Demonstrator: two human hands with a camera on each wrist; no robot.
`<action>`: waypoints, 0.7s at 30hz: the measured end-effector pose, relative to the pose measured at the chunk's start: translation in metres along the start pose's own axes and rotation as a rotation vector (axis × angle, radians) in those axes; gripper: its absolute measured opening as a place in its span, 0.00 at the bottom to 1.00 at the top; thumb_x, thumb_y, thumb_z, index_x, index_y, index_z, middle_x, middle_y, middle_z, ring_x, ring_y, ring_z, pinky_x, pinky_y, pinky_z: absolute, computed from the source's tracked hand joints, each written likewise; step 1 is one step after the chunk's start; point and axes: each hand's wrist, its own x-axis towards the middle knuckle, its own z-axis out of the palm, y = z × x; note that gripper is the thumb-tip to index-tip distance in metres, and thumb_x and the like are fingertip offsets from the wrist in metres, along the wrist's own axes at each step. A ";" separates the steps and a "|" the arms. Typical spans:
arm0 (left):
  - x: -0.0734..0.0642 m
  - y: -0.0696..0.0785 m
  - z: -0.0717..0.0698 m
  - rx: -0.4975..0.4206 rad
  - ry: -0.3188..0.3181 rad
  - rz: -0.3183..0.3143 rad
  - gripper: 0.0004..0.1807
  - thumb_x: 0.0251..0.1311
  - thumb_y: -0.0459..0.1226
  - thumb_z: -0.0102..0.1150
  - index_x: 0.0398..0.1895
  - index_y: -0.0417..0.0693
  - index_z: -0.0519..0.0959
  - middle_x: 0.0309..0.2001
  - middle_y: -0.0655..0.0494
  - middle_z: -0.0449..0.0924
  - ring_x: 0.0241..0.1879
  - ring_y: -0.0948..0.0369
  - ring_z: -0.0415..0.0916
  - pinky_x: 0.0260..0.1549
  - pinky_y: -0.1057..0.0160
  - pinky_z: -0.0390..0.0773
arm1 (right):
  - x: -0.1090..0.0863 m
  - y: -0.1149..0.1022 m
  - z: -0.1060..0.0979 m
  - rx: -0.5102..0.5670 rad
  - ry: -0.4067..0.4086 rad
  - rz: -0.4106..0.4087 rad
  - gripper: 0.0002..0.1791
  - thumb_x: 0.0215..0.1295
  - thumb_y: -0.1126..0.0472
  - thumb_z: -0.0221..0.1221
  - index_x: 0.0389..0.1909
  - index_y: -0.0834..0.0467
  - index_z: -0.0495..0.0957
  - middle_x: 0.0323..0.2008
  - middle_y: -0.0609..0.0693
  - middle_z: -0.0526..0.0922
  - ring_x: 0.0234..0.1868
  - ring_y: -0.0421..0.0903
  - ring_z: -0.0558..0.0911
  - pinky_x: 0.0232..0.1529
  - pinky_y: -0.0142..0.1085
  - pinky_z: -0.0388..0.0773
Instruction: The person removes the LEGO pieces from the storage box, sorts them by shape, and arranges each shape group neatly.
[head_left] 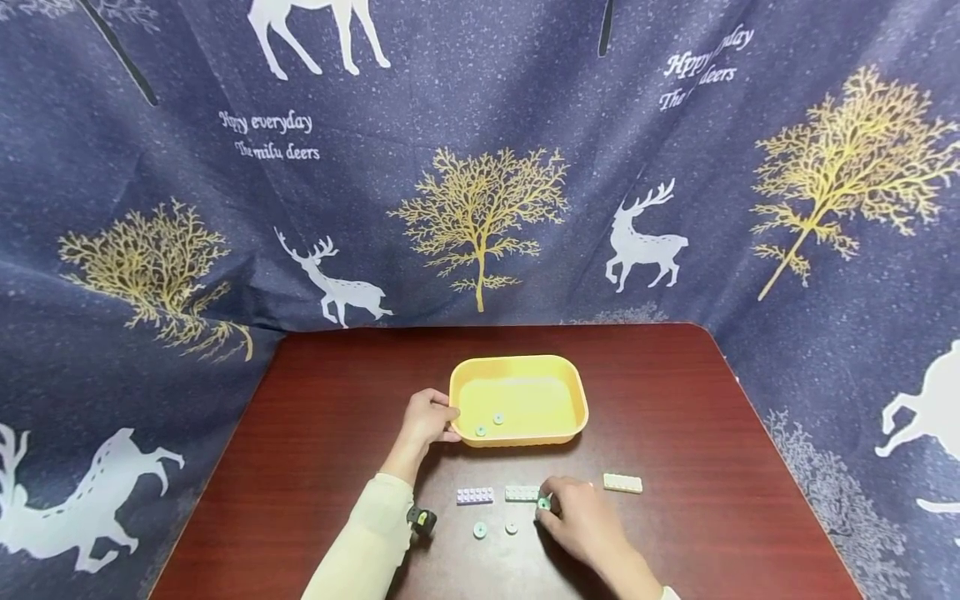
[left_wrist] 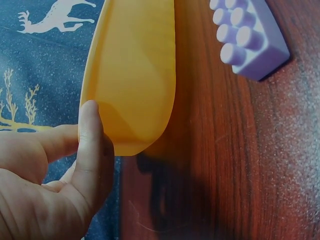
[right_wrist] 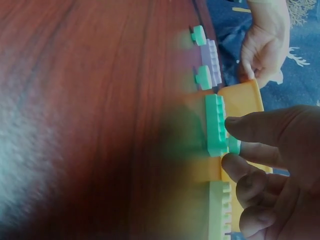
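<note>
My left hand [head_left: 429,419] grips the left end of a yellow plastic bin [head_left: 517,440], thumb over the rim and fingers outside. Two small round pieces [head_left: 498,418] lie inside the bin, near its front left. My right hand [head_left: 581,521] pinches a small green round piece [right_wrist: 234,145] between thumb and finger, just beside a green studded brick [head_left: 521,493]. Left of that brick lies a purple studded brick [head_left: 475,496]. Closer to me are a pale green round piece [head_left: 480,530] and a whitish one [head_left: 512,527].
A pale yellow studded brick [head_left: 622,482] lies right of my right hand. Everything stands on a dark red wooden table [head_left: 345,400]. A dark blue cloth [head_left: 480,117] with deer and trees hangs behind the table and at its sides.
</note>
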 end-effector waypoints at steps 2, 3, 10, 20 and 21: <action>0.000 0.000 0.000 -0.001 0.003 -0.006 0.15 0.60 0.21 0.61 0.49 0.25 0.71 0.42 0.29 0.81 0.29 0.46 0.86 0.24 0.59 0.93 | -0.001 0.000 0.001 -0.003 -0.011 0.005 0.10 0.52 0.54 0.73 0.32 0.46 0.82 0.22 0.35 0.73 0.23 0.32 0.69 0.21 0.27 0.68; 0.000 0.000 0.000 0.000 0.002 -0.003 0.15 0.60 0.21 0.61 0.49 0.25 0.71 0.42 0.29 0.81 0.29 0.46 0.86 0.24 0.59 0.93 | -0.002 -0.001 0.002 0.000 -0.016 0.008 0.10 0.52 0.54 0.73 0.32 0.46 0.82 0.22 0.34 0.73 0.23 0.32 0.69 0.21 0.27 0.68; 0.000 0.001 -0.001 -0.006 -0.002 0.005 0.17 0.60 0.21 0.61 0.51 0.23 0.71 0.37 0.38 0.80 0.32 0.44 0.86 0.24 0.59 0.93 | -0.004 -0.002 0.004 0.017 -0.030 0.024 0.10 0.53 0.53 0.73 0.33 0.46 0.81 0.22 0.33 0.72 0.23 0.32 0.69 0.22 0.28 0.68; -0.001 0.000 -0.001 -0.003 -0.002 0.000 0.17 0.61 0.21 0.61 0.51 0.24 0.71 0.39 0.35 0.81 0.28 0.49 0.85 0.24 0.59 0.93 | -0.010 -0.001 0.004 0.010 -0.028 0.019 0.11 0.52 0.54 0.74 0.33 0.46 0.82 0.23 0.35 0.73 0.25 0.33 0.70 0.22 0.31 0.70; -0.001 0.000 -0.001 -0.004 -0.002 -0.002 0.16 0.61 0.21 0.61 0.51 0.24 0.71 0.39 0.34 0.81 0.27 0.50 0.85 0.24 0.60 0.93 | -0.011 -0.001 0.005 0.005 -0.027 0.020 0.11 0.52 0.54 0.74 0.33 0.46 0.82 0.23 0.35 0.74 0.25 0.33 0.71 0.22 0.31 0.71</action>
